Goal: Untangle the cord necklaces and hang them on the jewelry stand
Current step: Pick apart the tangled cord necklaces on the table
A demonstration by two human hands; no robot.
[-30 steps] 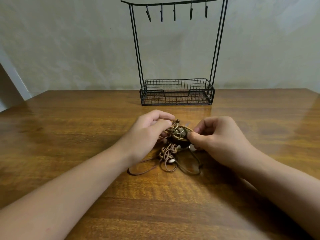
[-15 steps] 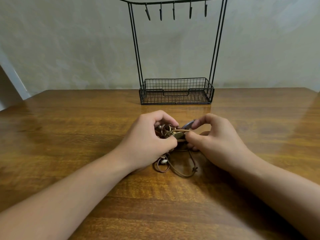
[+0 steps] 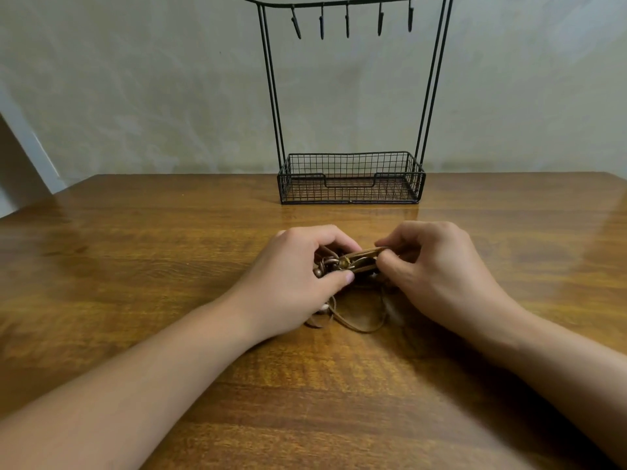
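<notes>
We are pinching a tangled bundle of brown cord necklaces [image 3: 353, 266] mid-frame, left hand [image 3: 298, 276] and right hand [image 3: 437, 269] both gripping, black wire jewelry stand [image 3: 349, 178] standing behind on the wooden desk [image 3: 135, 266].

The jewelry stand [image 3: 349, 178] stands at the back of the bench [image 3: 135, 266], close to the wall [image 3: 135, 79]. In front of it, near the middle of the bench, lies the bundle of cord necklaces [image 3: 353, 266], between the left hand [image 3: 298, 279] and the right hand [image 3: 437, 269], which both hold it.

Tangled brown cord necklaces [image 3: 353, 266], black wire stand [image 3: 351, 178]
</notes>
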